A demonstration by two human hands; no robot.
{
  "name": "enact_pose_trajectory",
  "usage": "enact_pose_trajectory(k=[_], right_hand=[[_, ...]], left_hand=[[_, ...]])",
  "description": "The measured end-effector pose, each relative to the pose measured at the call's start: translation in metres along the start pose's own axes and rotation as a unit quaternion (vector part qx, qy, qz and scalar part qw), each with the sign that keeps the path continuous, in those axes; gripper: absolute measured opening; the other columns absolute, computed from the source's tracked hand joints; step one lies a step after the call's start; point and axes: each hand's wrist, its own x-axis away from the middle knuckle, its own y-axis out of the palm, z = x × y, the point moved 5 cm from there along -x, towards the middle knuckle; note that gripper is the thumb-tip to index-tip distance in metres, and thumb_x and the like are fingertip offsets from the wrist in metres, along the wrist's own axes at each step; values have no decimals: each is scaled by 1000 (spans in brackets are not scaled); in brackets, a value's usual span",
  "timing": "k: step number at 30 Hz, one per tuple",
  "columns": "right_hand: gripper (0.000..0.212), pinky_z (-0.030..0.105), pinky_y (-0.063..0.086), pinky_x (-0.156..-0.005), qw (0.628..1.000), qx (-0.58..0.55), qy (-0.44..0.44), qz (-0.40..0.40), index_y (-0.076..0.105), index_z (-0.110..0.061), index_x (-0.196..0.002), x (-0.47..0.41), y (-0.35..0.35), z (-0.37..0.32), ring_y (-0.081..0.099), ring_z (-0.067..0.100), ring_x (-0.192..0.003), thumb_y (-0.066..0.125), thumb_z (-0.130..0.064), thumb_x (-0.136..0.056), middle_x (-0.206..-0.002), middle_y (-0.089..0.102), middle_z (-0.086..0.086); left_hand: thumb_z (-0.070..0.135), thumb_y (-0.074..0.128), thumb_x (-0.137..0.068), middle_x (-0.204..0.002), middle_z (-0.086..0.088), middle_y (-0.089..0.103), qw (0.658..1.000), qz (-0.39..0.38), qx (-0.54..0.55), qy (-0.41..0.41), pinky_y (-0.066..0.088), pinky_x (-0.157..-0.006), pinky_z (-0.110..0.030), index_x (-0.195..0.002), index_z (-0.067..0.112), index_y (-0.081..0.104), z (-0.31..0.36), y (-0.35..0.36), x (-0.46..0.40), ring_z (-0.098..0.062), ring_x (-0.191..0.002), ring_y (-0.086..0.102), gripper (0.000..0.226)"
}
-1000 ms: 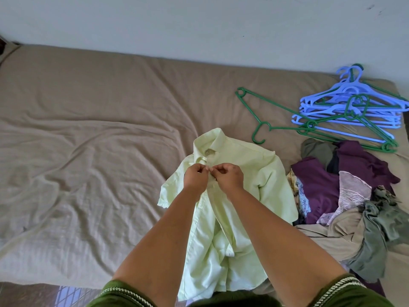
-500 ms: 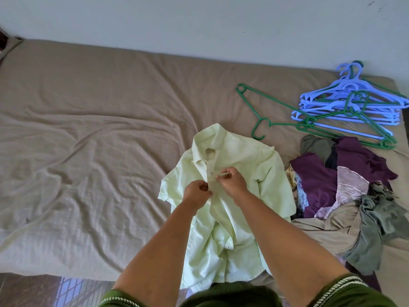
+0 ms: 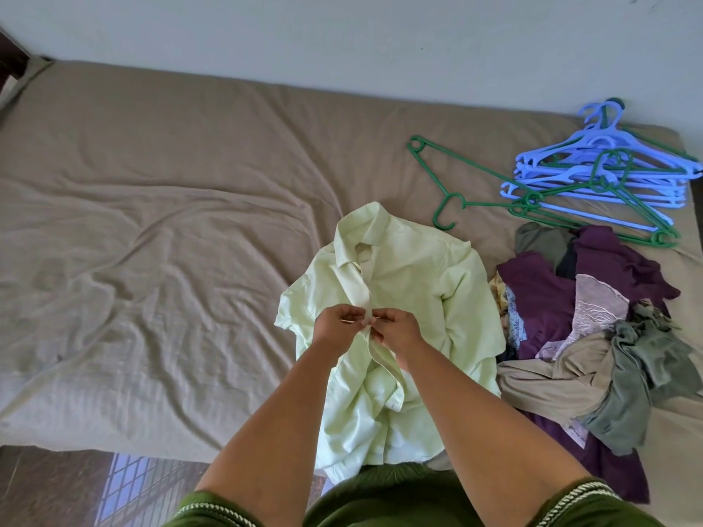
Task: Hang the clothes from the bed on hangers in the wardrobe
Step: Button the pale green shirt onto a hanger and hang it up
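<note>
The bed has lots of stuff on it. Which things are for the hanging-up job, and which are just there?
For the job: light green shirt, clothes pile, green hangers, blue hangers.
Just there: bed sheet, wall, floor.

Pale green shirt (image 3: pixel 399 298) looks like thin woven cotton, matt and pretty creased, with a stiffer collar. It's lying on a beige bed sheet (image 3: pixel 152 222) that's soft, matt cloth and rumpled all over. Right of the shirt, the clothes pile (image 3: pixel 593 329) is mixed fabric: purple jersey-looking stuff, grey-green crumpled cloth, a lacy lilac patch. Beyond that pile, the green hangers (image 3: pixel 487 184) and blue hangers (image 3: pixel 593 161) are smooth, slightly glossy plastic.
</note>
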Motion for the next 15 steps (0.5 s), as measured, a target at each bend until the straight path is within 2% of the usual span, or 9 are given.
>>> enact_pose_trajectory(k=[1, 3, 5, 7, 10, 12, 14, 15], right_hand=[[18, 24, 53, -62, 1000, -8, 9, -2, 67, 1, -107, 1, 0, 0, 65, 13, -67, 61, -1, -91, -88, 70, 14], [18, 28, 55, -71, 999, -23, 25, -20, 67, -3, -109, 9, -1, -1, 65, 18, -76, 55, -2, -94, -93, 70, 12], [25, 31, 52, -81, 995, -56, 51, -60, 65, -10, -109, 15, 2, -2, 65, 18, -85, 50, 5, -95, -92, 70, 5], [36, 32, 50, -85, 993, -61, 50, -87, 63, -12, -112, 18, 4, -3, 65, 15, -90, 53, 13, -89, -93, 70, 1], [48, 30, 50, -83, 993, -46, 15, -103, 59, -6, -119, 19, 7, -5, 66, 18, -86, 63, 18, -78, -95, 69, 5], [53, 25, 52, -76, 995, -22, -7, -98, 60, -8, -117, 21, 8, -7, 66, 18, -85, 71, 17, -71, -95, 69, 6], [50, 23, 53, -70, 997, 7, -26, -77, 62, -9, -114, 21, 6, -8, 68, 18, -83, 74, 14, -71, -93, 69, 4], [46, 26, 55, -72, 997, 15, -31, -63, 63, -7, -114, 19, 5, -7, 69, 19, -83, 74, 12, -74, -92, 70, 5]], left_hand=[[17, 80, -78, -83, 5, 70, 1000, 1, -6, -1, 46, -62, -5, -98, 14, 72, 0, 0, -1, -7, -76, 64, 21], [16, 81, -77, -73, 6, 67, 1000, 4, -9, -9, 46, -59, -7, -95, 15, 72, 0, 0, 3, -5, -69, 63, 20], [15, 82, -76, -72, 6, 68, 1000, 2, -9, -12, 50, -64, -12, -94, 17, 72, -1, 1, 6, -7, -71, 65, 22], [14, 81, -77, -76, 5, 70, 1000, 8, -7, -11, 52, -70, -18, -96, 16, 72, -2, 2, 8, -9, -74, 66, 21], [14, 74, -84, -85, 2, 71, 999, 37, -5, -11, 50, -73, -19, -98, 13, 75, -2, 1, 11, -11, -81, 65, 14], [11, 69, -87, -87, 0, 71, 999, 44, 9, -23, 50, -75, -21, -98, 13, 74, -3, 2, 12, -13, -83, 65, 12], [10, 66, -89, -84, 2, 69, 998, 45, 29, -34, 51, -74, -22, -91, 17, 73, -4, 2, 12, -13, -81, 64, 10], [9, 64, -90, -83, 2, 69, 997, 49, 38, -40, 51, -73, -23, -90, 16, 71, -5, 1, 12, -13, -79, 63, 10]])
